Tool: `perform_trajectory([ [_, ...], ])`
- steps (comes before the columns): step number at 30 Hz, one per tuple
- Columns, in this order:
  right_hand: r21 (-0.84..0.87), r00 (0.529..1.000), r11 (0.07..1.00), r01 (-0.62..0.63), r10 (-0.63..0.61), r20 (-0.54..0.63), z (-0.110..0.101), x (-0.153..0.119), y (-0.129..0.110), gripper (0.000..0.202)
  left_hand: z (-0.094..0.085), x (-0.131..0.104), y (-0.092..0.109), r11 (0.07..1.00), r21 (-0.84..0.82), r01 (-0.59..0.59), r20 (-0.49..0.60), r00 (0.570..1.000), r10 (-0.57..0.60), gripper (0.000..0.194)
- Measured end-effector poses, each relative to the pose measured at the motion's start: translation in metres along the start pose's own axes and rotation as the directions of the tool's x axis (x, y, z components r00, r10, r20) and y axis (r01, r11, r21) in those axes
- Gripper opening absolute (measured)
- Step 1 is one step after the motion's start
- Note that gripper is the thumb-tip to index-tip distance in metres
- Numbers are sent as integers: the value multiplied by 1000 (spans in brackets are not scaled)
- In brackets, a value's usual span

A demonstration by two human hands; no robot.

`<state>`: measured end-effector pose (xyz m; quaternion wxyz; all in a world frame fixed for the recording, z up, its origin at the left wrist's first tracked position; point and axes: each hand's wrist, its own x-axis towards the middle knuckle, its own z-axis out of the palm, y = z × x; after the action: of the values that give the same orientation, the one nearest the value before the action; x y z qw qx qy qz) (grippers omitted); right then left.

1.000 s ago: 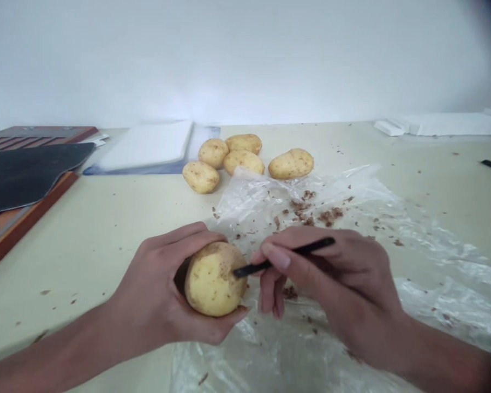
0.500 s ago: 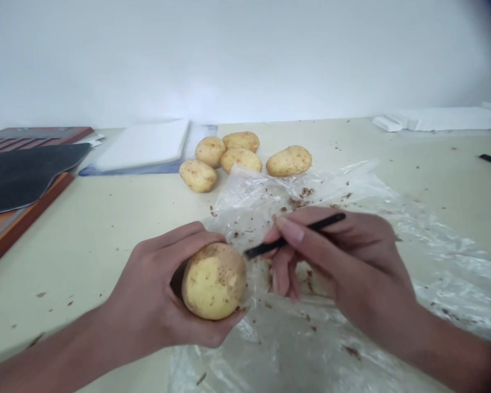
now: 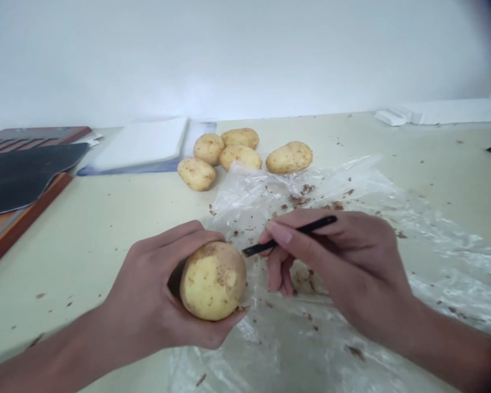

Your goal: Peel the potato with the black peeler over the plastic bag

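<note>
Blk tool (image 3: 312,226) shifted to spud (image 3: 213,283) edge, R hand (image 3: 346,259) pinching it, L hand (image 3: 151,292) clasping spud, plastic (image 3: 270,355) below, 5 spuds (image 3: 240,157) behind.

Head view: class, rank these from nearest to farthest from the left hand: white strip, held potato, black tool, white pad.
1. Held potato: gripped in the left hand.
2. Black tool: rightward, in the right hand.
3. White pad: back left.
4. White strip: back right.

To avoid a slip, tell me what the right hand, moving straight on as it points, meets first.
Likely the potato in the left hand, just past the black tool; depth is unclear.
</note>
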<state>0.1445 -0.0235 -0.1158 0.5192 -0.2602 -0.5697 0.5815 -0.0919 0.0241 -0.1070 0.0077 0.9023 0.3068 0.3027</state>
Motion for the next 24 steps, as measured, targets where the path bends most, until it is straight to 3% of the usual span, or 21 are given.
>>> perform_trajectory([
  [4,60,994,994,-91,87,70,5,-3,-6,22,1,1,0,1000,15,-20,2,1000,20,49],
  [6,-35,986,989,-145,147,79,7,-3,-7,33,1,2,1,1000,-10,-12,22,1000,12,46],
  [11,-76,997,994,76,-75,13,1,-2,-1,12,1,0,1,1000,-4,-23,-23,999,23,56],
  [16,-91,994,996,-7,16,104,4,-4,-5,18,1,0,0,998,-60,11,27,1000,-9,49],
  [20,-120,998,991,60,-58,19,1,-2,-5,10,2,-1,0,1000,-22,-7,-8,1000,6,54],
  [24,-141,995,989,37,-23,98,-2,-3,-4,15,1,-2,-1,999,-31,-20,-6,1000,20,55],
])
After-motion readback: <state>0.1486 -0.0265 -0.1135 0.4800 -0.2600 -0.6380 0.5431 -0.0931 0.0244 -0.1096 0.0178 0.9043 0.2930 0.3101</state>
